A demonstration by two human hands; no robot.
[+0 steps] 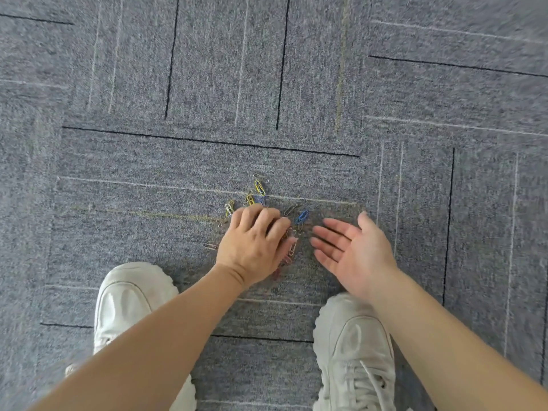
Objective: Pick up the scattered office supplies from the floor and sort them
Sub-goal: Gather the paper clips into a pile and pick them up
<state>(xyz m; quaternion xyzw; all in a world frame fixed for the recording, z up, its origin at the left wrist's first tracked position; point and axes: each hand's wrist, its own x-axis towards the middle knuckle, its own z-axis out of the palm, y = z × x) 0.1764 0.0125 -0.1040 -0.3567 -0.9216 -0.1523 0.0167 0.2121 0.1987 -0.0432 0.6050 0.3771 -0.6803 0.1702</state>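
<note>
Gathering step: left hand (252, 241) curled over the paper clips (302, 217) on the carpet (142, 232), can't tell if pinching any. Right hand (353, 250) flat, palm up, just beside. Next: scoop them into that palm.

carpet (207, 84) grey, black-lined | paper clips (260, 187) yellow, blue | shoes (355, 345) white

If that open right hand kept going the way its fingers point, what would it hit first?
The right hand would likely meet the paper clips first, then the left hand behind them; its height above the carpet is unclear.
</note>
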